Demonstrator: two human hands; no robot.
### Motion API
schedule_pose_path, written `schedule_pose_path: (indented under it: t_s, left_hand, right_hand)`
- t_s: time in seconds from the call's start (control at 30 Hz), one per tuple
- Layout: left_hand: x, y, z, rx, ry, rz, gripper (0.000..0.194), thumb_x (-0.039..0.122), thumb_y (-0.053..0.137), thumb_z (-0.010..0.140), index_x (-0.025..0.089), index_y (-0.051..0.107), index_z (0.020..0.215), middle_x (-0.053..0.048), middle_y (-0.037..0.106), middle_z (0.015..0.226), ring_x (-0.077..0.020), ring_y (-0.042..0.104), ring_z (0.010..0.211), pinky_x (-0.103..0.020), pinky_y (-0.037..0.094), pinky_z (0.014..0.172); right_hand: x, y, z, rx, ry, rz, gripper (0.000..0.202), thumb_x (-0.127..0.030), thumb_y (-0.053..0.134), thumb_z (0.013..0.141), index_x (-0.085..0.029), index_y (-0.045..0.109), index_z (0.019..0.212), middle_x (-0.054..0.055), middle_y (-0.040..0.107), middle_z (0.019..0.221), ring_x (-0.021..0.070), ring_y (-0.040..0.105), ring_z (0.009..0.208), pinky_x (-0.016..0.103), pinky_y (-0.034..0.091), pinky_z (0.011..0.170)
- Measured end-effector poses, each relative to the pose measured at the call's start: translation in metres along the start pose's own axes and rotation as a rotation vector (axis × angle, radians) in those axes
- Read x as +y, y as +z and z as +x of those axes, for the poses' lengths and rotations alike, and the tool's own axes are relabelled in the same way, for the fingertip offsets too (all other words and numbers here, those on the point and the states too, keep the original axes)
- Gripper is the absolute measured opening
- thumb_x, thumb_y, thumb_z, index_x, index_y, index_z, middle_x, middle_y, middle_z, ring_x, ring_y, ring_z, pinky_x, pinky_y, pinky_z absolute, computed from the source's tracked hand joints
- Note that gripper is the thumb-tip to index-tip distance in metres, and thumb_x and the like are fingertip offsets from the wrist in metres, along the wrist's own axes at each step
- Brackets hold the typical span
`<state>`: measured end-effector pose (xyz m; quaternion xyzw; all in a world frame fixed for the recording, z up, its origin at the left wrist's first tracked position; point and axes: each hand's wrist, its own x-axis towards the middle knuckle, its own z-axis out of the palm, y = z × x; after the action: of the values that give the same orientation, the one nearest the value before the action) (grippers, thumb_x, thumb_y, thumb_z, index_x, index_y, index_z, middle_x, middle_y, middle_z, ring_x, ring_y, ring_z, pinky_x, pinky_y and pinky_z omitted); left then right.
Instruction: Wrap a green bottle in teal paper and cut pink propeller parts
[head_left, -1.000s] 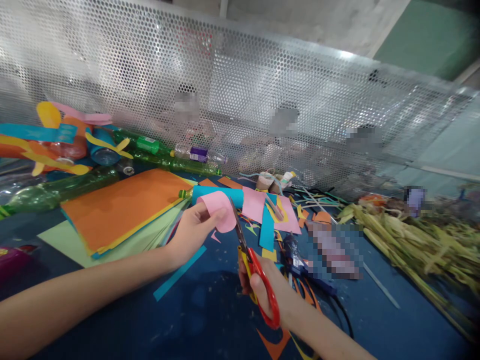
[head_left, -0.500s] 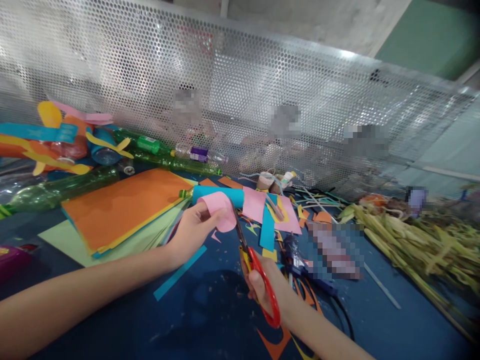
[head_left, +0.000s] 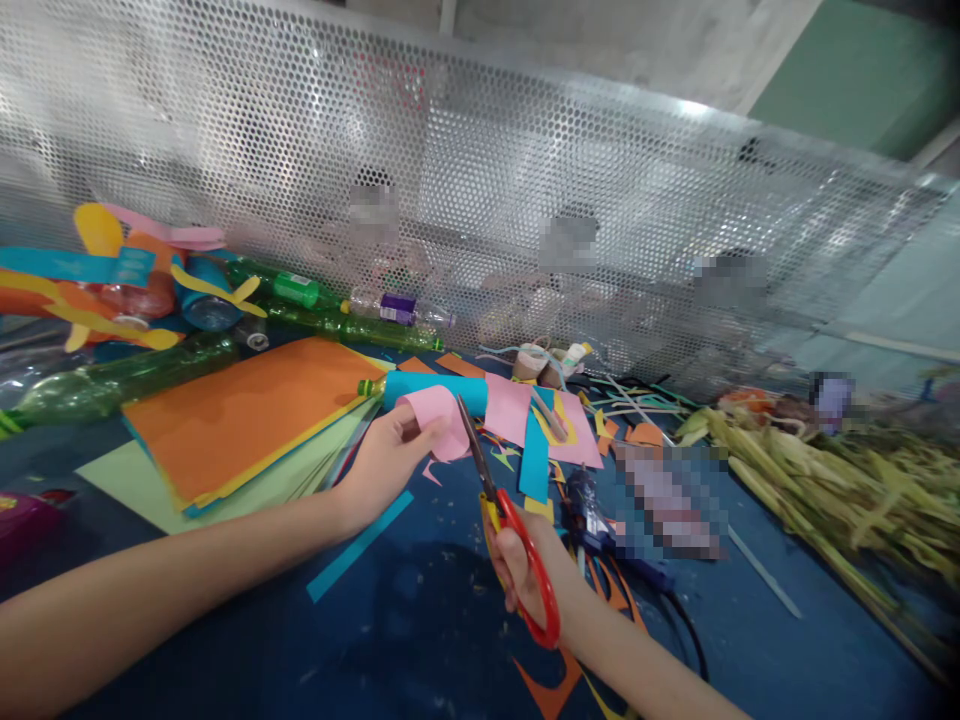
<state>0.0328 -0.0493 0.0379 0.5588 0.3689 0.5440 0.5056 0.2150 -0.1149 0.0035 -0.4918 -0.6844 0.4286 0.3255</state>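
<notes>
A piece of pink paper (head_left: 439,415) with a rounded outline was up over the blue table (head_left: 405,640), pinched between the thumb and fingers of the left hand (head_left: 386,455). The right hand (head_left: 531,565) gripped red-handled scissors (head_left: 510,515), with its fingers through the loops and the blades close along the paper's right edge; whether they touched it could not be told. Directly behind the paper lay a bottle wrapped in blue (head_left: 474,395), its green cap pointing left and its contents hidden by the wrap. To the right lay a pink sheet (head_left: 506,410) and a blue strip (head_left: 535,460), with a dark glue gun (head_left: 589,515) nearer the person. To the left sat a paper stack (head_left: 255,420), orange on top. Beyond it a large green bottle (head_left: 135,380) and a clear bottle with a purple label (head_left: 397,308) lay on their sides, both see-through. Near the perforated screen (head_left: 480,180) stood cup-like containers (head_left: 531,360), their insides too small to make out. Husks (head_left: 825,500) were heaped far right.
</notes>
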Motion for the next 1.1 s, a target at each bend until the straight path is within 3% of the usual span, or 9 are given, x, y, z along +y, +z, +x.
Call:
schedule_pose_path:
  t_s: [0.13, 0.27, 0.4, 0.63, 0.7, 0.83, 0.97, 1.1]
  left_hand:
    - [-0.003, 0.000, 0.003, 0.002, 0.014, -0.004, 0.034, 0.030, 0.058, 0.078, 0.017, 0.053, 0.110, -0.008, 0.065, 0.102, -0.0200, 0.061, 0.090, -0.031, 0.049, 0.077]
    - [-0.007, 0.001, 0.003, -0.088, -0.054, -0.002, 0.038, 0.031, 0.059, 0.078, 0.017, 0.048, 0.111, -0.008, 0.064, 0.099, -0.0201, 0.061, 0.084, -0.028, 0.050, 0.065]
    - [-0.014, 0.003, 0.001, -0.244, -0.105, -0.003, 0.038, 0.027, 0.062, 0.075, 0.015, 0.050, 0.108, -0.007, 0.062, 0.093, -0.0182, 0.059, 0.080, -0.029, 0.048, 0.067]
    - [-0.031, 0.001, -0.004, -0.387, -0.124, 0.045, 0.060, 0.024, 0.068, 0.070, 0.017, 0.043, 0.123, -0.007, 0.062, 0.100, -0.0209, 0.059, 0.090, -0.036, 0.046, 0.080]
    - [-0.031, 0.001, -0.004, -0.360, -0.167, -0.001, 0.055, 0.028, 0.067, 0.071, 0.017, 0.046, 0.120, -0.008, 0.061, 0.102, -0.0213, 0.058, 0.091, -0.035, 0.046, 0.081]
    - [-0.027, 0.002, 0.000, -0.179, -0.232, -0.131, 0.035, 0.042, 0.055, 0.080, 0.016, 0.057, 0.103, -0.007, 0.062, 0.097, -0.0206, 0.059, 0.087, -0.034, 0.048, 0.077]
    - [-0.026, 0.001, 0.006, -0.084, -0.193, -0.185, 0.031, 0.043, 0.056, 0.079, 0.016, 0.061, 0.094, -0.004, 0.062, 0.085, -0.0168, 0.057, 0.076, -0.028, 0.049, 0.066]
    - [-0.026, -0.002, 0.010, -0.045, -0.150, -0.219, 0.028, 0.040, 0.056, 0.080, 0.019, 0.061, 0.099, -0.002, 0.061, 0.086, -0.0143, 0.055, 0.073, -0.025, 0.048, 0.063]
  right_hand:
    - [0.000, -0.001, 0.009, 0.109, 0.169, 0.250, 0.055, -0.076, 0.034, 0.072, -0.021, 0.040, 0.072, -0.007, 0.038, 0.050, 0.0068, 0.037, 0.035, 0.022, 0.042, 0.036]
    - [0.001, -0.008, 0.022, 0.165, 0.238, 0.326, 0.053, -0.073, 0.041, 0.070, -0.020, 0.041, 0.067, -0.002, 0.051, 0.053, 0.0103, 0.049, 0.040, 0.026, 0.048, 0.042]
    - [0.001, -0.013, 0.027, 0.153, 0.162, 0.304, 0.040, -0.055, 0.061, 0.069, -0.022, 0.040, 0.073, 0.001, 0.061, 0.066, 0.0151, 0.060, 0.056, 0.030, 0.054, 0.052]
    - [0.001, -0.009, 0.029, 0.129, 0.109, 0.415, 0.042, -0.041, 0.070, 0.065, -0.023, 0.033, 0.071, -0.008, 0.052, 0.063, 0.0104, 0.058, 0.050, 0.026, 0.052, 0.048]
    - [-0.002, -0.006, 0.028, 0.127, 0.131, 0.427, 0.045, -0.041, 0.072, 0.063, -0.022, 0.032, 0.069, -0.009, 0.050, 0.060, 0.0083, 0.056, 0.047, 0.024, 0.050, 0.046]
    - [-0.007, -0.004, 0.029, 0.144, 0.159, 0.448, 0.046, -0.040, 0.074, 0.058, -0.022, 0.033, 0.068, -0.010, 0.047, 0.058, 0.0071, 0.053, 0.045, 0.022, 0.047, 0.045]
    - [-0.005, -0.005, 0.030, 0.149, 0.176, 0.463, 0.048, -0.036, 0.076, 0.056, -0.022, 0.031, 0.067, -0.011, 0.045, 0.056, 0.0064, 0.049, 0.041, 0.020, 0.043, 0.039]
    - [0.000, -0.005, 0.030, 0.104, 0.174, 0.420, 0.045, -0.036, 0.074, 0.059, -0.023, 0.031, 0.068, -0.011, 0.045, 0.054, 0.0057, 0.046, 0.038, 0.019, 0.040, 0.036]
